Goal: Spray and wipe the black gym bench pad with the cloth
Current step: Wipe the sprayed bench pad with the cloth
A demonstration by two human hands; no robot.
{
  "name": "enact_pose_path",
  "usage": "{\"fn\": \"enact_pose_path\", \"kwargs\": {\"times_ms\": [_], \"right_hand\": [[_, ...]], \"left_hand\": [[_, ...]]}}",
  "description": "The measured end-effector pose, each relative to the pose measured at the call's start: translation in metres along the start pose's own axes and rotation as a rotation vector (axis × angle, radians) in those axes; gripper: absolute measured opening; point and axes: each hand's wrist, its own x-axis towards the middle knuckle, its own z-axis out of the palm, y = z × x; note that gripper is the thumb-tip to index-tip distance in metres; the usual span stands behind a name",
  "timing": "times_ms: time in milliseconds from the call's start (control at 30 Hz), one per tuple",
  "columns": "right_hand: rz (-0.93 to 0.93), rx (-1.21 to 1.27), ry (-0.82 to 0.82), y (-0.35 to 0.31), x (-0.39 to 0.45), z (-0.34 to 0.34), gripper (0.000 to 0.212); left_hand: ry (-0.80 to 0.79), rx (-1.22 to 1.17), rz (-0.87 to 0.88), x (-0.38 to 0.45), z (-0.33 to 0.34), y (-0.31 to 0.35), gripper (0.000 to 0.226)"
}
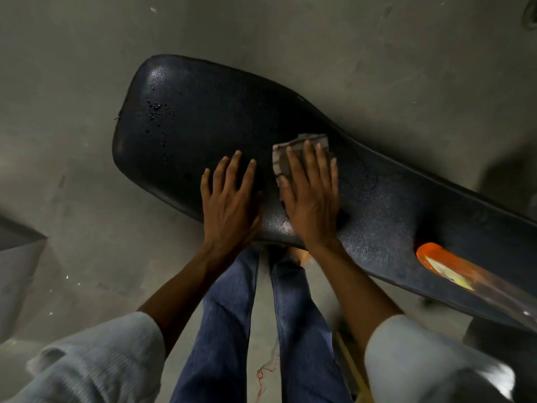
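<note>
The black gym bench pad [189, 120] runs from upper left to lower right across the view, its wide end at the left dotted with wet droplets. My right hand [311, 196] presses flat with straight fingers on a folded grey checked cloth [302, 141] near the pad's middle. Beside it, my left hand [232, 199] rests flat on the bare pad, fingers spread, holding nothing. A bottle with an orange base [436, 257] lies on its side on the pad's narrow right part, its far end blurred at the frame edge.
Grey concrete floor [72, 170] surrounds the bench. My legs in blue jeans [232, 330] stand against the pad's near edge. A grey box-like object [17, 251] sits at the left edge. A thin red thread [267, 370] lies on the floor between my feet.
</note>
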Motion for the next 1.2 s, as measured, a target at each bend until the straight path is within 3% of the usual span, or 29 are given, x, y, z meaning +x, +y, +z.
{"fn": "enact_pose_path", "kwargs": {"times_ms": [67, 133, 233, 400, 533, 633, 800, 900, 1067, 1200], "right_hand": [[0.092, -0.021, 0.059, 0.012, 0.014, -0.001, 0.056], [0.304, -0.009, 0.113, 0.012, 0.005, -0.003, 0.055], [0.505, 0.021, 0.137, -0.016, -0.031, -0.005, 0.054], [0.219, 0.026, -0.033, -0.065, -0.046, 0.005, 0.057], [0.075, 0.028, -0.019, -0.049, 0.011, 0.005, 0.055], [0.165, 0.027, 0.023, -0.026, 0.024, 0.000, 0.056], [0.511, 0.025, 0.084, -0.046, -0.026, -0.002, 0.054], [0.390, 0.019, 0.005, -0.067, -0.036, 0.000, 0.054], [0.090, 0.019, -0.004, -0.051, 0.027, 0.004, 0.053], [0.190, 0.021, 0.052, -0.028, 0.048, 0.002, 0.053]], "left_hand": [[-0.030, 0.022, 0.018, 0.002, -0.001, -0.003, 0.066], [-0.037, 0.013, 0.025, 0.003, -0.004, -0.004, 0.066], [-0.007, -0.028, 0.029, 0.008, -0.009, -0.006, 0.066], [-0.014, -0.032, 0.032, 0.022, -0.017, -0.019, 0.069], [-0.116, -0.007, 0.096, 0.028, -0.023, -0.034, 0.070], [-0.083, -0.030, 0.140, 0.033, -0.027, -0.039, 0.062], [-0.089, -0.014, 0.230, 0.043, -0.024, -0.047, 0.059], [-0.061, -0.033, 0.230, 0.044, -0.025, -0.048, 0.057], [0.028, -0.015, 0.126, 0.043, -0.025, -0.059, 0.063], [0.026, -0.022, 0.124, 0.044, -0.020, -0.063, 0.064]]}}
